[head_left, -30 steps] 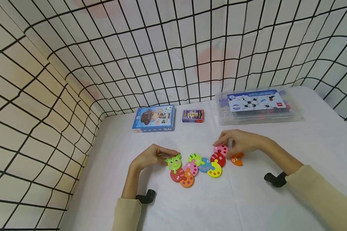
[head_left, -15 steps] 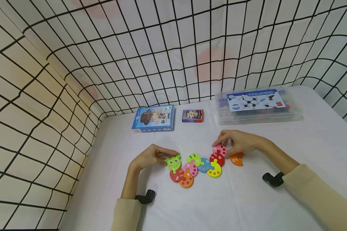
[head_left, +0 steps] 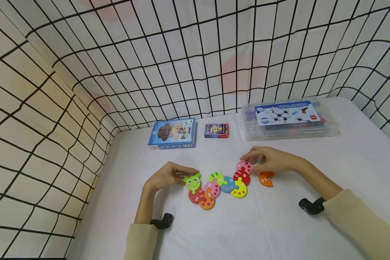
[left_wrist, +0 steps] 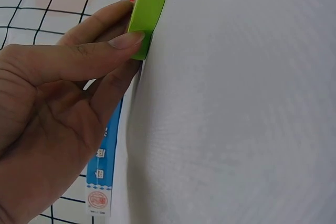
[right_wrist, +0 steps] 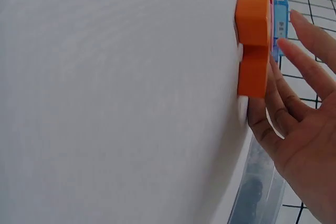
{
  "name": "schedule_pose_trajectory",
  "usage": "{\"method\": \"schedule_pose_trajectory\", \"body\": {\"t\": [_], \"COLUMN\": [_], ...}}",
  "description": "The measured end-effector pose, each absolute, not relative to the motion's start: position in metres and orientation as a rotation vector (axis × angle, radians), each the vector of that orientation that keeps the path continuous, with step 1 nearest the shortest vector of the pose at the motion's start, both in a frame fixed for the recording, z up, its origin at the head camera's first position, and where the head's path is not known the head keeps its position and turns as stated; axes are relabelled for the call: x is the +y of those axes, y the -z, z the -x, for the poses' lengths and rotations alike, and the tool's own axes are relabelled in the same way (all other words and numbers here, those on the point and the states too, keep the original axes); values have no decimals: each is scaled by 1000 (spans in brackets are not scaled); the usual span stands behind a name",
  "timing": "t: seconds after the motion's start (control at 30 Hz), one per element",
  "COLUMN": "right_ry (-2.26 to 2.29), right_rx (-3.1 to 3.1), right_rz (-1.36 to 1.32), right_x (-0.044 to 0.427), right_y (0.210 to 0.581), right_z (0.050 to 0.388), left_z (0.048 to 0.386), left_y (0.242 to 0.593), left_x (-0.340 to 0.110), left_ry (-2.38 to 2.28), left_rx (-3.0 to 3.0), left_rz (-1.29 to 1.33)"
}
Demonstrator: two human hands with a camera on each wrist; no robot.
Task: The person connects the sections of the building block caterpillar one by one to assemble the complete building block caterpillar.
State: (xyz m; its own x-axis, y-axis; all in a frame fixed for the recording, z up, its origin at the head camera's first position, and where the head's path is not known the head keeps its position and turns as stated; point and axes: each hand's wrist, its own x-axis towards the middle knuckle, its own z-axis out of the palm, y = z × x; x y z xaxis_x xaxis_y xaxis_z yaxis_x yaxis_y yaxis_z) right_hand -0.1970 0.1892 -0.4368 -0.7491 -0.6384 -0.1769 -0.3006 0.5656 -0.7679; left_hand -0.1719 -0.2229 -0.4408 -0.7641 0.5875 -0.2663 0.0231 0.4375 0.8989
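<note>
My left hand pinches the green caterpillar-head puzzle piece between thumb and fingers; the left wrist view shows the thumb on that green piece. Linked to it is a wavy chain of numbered round pieces, including a red 2, orange 3, blue 6 and red 8. A pink 9 piece tops the right end. Around it my right hand is spread, fingers behind and thumb beside. The orange 10 piece lies apart, below the right hand.
A blue picture box, a small card box and a clear plastic case stand along the back of the white table. Black wire mesh rises behind and on both sides.
The joined chain has shifted slightly left, with the left hand still on its head. My right fingers have loosened from the pink 9 piece. The orange 10 piece stays put.
</note>
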Motion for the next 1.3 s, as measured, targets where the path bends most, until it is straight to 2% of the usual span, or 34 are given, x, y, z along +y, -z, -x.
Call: {"method": "schedule_pose_trajectory", "body": {"t": [0.27, 0.6, 1.1, 1.3], "right_ry": [1027, 1034, 1010, 984], "right_rx": [2341, 2267, 2227, 2314], "right_rz": [708, 793, 900, 853], "right_x": [217, 241, 242, 245], "right_y": [436, 439, 445, 442], "right_z": [190, 177, 176, 175], "left_z": [173, 173, 173, 173], "left_y": [441, 441, 443, 443], "left_x": [-222, -221, -224, -224], "left_ry": [-1326, -1336, -1323, -1334], "left_rx": [2126, 2113, 2132, 2127], "left_rz": [-503, -502, -496, -506]}}
